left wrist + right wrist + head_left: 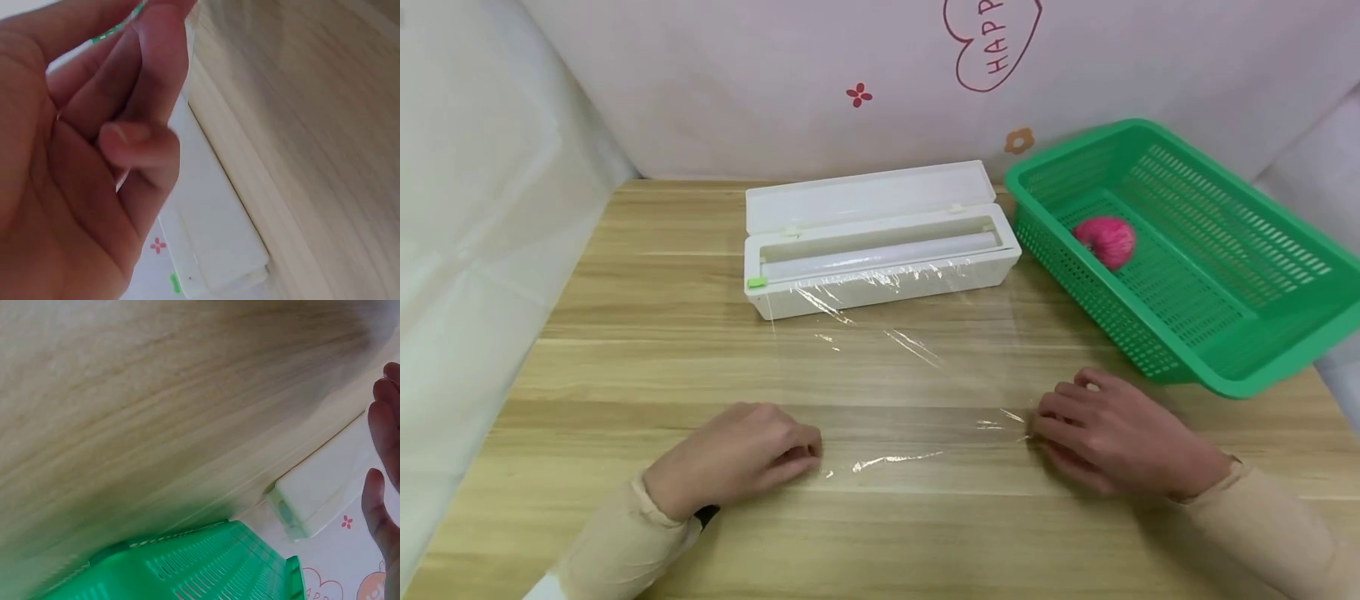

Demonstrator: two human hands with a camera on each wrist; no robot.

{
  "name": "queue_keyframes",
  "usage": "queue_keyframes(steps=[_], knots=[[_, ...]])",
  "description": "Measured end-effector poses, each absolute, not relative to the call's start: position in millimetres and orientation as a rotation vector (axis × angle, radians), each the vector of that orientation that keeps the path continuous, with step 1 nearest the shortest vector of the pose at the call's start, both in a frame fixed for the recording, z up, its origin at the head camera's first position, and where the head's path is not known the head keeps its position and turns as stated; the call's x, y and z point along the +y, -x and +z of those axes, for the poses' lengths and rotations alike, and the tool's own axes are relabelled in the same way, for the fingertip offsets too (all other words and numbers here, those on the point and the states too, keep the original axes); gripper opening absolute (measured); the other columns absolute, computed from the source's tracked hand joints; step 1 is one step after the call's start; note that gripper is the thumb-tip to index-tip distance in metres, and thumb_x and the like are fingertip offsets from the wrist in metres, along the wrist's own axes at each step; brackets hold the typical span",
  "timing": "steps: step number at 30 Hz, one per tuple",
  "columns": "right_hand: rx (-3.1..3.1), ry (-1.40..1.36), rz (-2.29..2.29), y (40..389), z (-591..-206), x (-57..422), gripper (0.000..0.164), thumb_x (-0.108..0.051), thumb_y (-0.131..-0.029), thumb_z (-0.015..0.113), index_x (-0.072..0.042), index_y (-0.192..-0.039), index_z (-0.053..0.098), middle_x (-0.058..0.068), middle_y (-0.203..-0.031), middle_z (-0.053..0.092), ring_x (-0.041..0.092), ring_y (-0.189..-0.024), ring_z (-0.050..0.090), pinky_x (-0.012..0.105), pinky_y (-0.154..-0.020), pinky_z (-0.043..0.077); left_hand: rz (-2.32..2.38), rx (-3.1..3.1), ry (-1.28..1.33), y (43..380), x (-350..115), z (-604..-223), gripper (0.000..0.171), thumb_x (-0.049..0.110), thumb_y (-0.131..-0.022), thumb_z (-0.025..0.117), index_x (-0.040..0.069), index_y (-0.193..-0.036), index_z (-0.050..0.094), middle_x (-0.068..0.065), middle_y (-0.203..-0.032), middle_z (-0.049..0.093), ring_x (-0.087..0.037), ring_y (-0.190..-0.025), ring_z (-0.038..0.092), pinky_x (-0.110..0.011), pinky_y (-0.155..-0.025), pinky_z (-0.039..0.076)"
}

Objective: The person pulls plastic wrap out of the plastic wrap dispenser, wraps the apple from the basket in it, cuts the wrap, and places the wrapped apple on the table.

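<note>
A sheet of clear cling film (895,392) stretches from a white dispenser box (880,287) toward me, its creases catching the light. The box's lid (872,196) is raised, and a film roll (887,257) lies inside. At the sheet's near left corner, my left hand (741,458) pinches the film between thumb and fingertips; in the left wrist view the left hand (94,125) has its other fingers loosely bent. My right hand (1105,437) pinches the near right corner. In the right wrist view, only some fingers of the right hand (384,437) show at the edge.
A green basket (1180,358) stands at the right with a pinkish-red apple (1107,242) in it, close to the box's right end. A small green slider (757,282) sits on the box's left end. A printed white cloth (737,92) hangs behind the wooden table (625,350).
</note>
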State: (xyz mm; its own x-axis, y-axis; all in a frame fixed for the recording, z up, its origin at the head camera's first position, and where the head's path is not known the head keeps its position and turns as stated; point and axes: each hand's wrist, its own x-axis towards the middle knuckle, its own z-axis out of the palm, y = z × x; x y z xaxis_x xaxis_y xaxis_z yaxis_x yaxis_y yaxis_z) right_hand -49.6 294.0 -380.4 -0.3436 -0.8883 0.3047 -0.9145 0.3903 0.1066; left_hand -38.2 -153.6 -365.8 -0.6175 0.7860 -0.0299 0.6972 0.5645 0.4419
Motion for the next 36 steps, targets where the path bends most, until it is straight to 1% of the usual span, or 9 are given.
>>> queue_keyframes(steps=[7, 16, 20, 23, 26, 30, 32, 34, 36], knots=[[-2.343, -1.477, 0.035, 53.2, -380.7, 293.5, 0.053, -0.034, -0.117, 0.029, -0.015, -0.099, 0.075, -0.004, -0.083, 0.071, 0.016, -0.072, 0.06, 0.033, -0.055, 0.047, 0.478, 2.741, -1.154, 32.6, -147.9, -360.7, 0.026, 0.018, -0.092, 0.08, 0.024, -0.075, 0.061, 0.018, -0.06, 0.048, 0.006, -0.055, 0.035, -0.016, -0.049, 0.031], [-2.401, -1.387, 0.091, 54.0, -381.1, 293.6, 0.052, -0.041, -0.116, 0.031, -0.02, -0.095, 0.075, -0.01, -0.078, 0.07, 0.011, -0.068, 0.059, 0.029, -0.051, 0.047, 0.406, 2.83, -1.063, 30.5, -143.0, -360.6, 0.026, 0.022, -0.081, 0.088, 0.026, -0.079, 0.062, 0.02, -0.064, 0.047, 0.004, -0.057, 0.038, -0.02, -0.048, 0.032], [-2.399, -1.379, 0.135, 55.2, -380.1, 292.3, 0.051, -0.044, -0.114, 0.036, -0.021, -0.092, 0.075, -0.012, -0.074, 0.067, 0.009, -0.062, 0.055, 0.026, -0.048, 0.043, 0.417, 2.807, -1.039, 30.4, -143.5, -361.5, 0.026, 0.022, -0.079, 0.089, 0.026, -0.084, 0.064, 0.018, -0.07, 0.05, 0.004, -0.059, 0.039, -0.02, -0.048, 0.032], [-2.384, -1.36, 0.168, 56.9, -377.4, 290.4, 0.05, -0.046, -0.113, 0.039, -0.021, -0.088, 0.076, -0.011, -0.069, 0.066, 0.007, -0.058, 0.053, 0.025, -0.046, 0.042, 0.421, 2.771, -1.017, 30.5, -144.5, -361.1, 0.026, 0.026, -0.079, 0.09, 0.025, -0.088, 0.066, 0.016, -0.075, 0.052, 0.003, -0.06, 0.04, -0.02, -0.049, 0.033], [-2.386, -1.301, 0.183, 59.4, -372.5, 288.1, 0.054, -0.048, -0.112, 0.041, -0.018, -0.086, 0.078, -0.008, -0.069, 0.068, 0.009, -0.058, 0.059, 0.029, -0.048, 0.05, 0.457, 2.77, -0.981, 31.9, -146.7, -358.5, 0.022, 0.031, -0.083, 0.088, 0.024, -0.09, 0.069, 0.016, -0.078, 0.054, 0.004, -0.062, 0.042, -0.019, -0.052, 0.036], [-2.423, -1.159, 0.193, 65.7, -364.9, 283.7, 0.06, -0.049, -0.113, 0.036, -0.013, -0.087, 0.077, -0.002, -0.073, 0.072, 0.013, -0.061, 0.067, 0.037, -0.049, 0.055, 0.582, 2.898, -0.942, 43.3, -153.8, -352.6, 0.012, 0.025, -0.089, 0.083, 0.02, -0.093, 0.074, 0.013, -0.08, 0.062, 0.002, -0.067, 0.052, -0.018, -0.056, 0.045], [-2.452, -1.079, 0.214, 70.3, -362.1, 281.1, 0.06, -0.048, -0.113, 0.036, -0.01, -0.091, 0.076, 0.001, -0.078, 0.073, 0.016, -0.063, 0.069, 0.04, -0.05, 0.057, 0.674, 2.989, -0.909, 52.6, -160.7, -348.6, 0.011, 0.017, -0.089, 0.083, 0.015, -0.095, 0.074, 0.008, -0.083, 0.068, -0.003, -0.073, 0.06, -0.021, -0.06, 0.05], [-2.487, -0.999, 0.249, 76.4, -359.9, 277.7, 0.04, -0.038, -0.11, 0.054, -0.008, -0.095, 0.074, 0.004, -0.08, 0.073, 0.018, -0.064, 0.069, 0.041, -0.051, 0.057, 0.749, 3.087, -0.823, 63.0, -168.9, -344.7, 0.014, 0.011, -0.088, 0.083, 0.011, -0.099, 0.074, 0.002, -0.088, 0.072, -0.01, -0.078, 0.066, -0.025, -0.063, 0.054], [-2.519, -0.912, 0.29, 83.7, -358.6, 274.2, 0.02, -0.024, -0.102, 0.071, -0.005, -0.1, 0.074, 0.009, -0.087, 0.074, 0.023, -0.07, 0.072, 0.045, -0.056, 0.06, 0.82, 3.166, -0.707, 73.3, -177.3, -342.1, 0.017, 0.007, -0.089, 0.082, 0.008, -0.105, 0.074, -0.004, -0.094, 0.074, -0.017, -0.084, 0.069, -0.03, -0.065, 0.057]])
